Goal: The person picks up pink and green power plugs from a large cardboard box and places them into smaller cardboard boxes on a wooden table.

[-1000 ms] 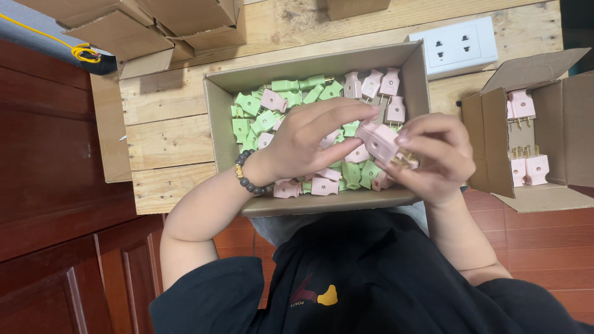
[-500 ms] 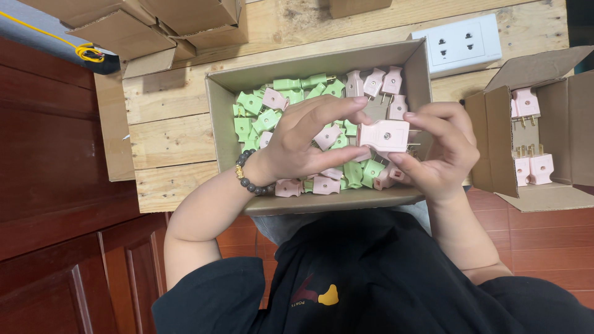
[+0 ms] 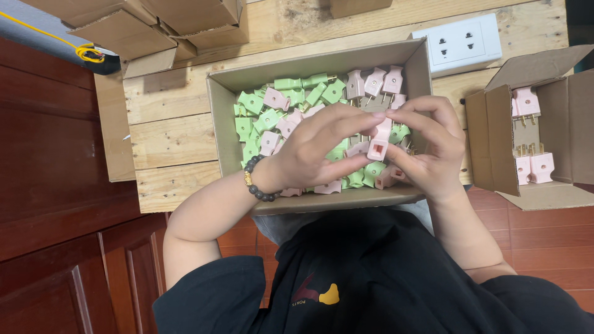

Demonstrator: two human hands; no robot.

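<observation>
Pink plug (image 3: 378,146) now turned end-on; both hands' fingers pinch it, hiding its prongs.

Pink plug (image 3: 378,143) (green ones (image 3: 257,117) below)

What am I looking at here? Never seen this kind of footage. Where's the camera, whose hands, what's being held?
There is no machine here: a person works with two bare hands, filmed by one camera worn on their head and looking down, so the body shows at the bottom of the picture.

The left hand, with a bead bracelet on the wrist, and the right hand share a grip on one pink plug.

Under them sits an open cardboard box of green and pink plugs. A smaller open box with pink plugs lies to the right, and a white wall socket plate lies on the wooden planks.
</observation>
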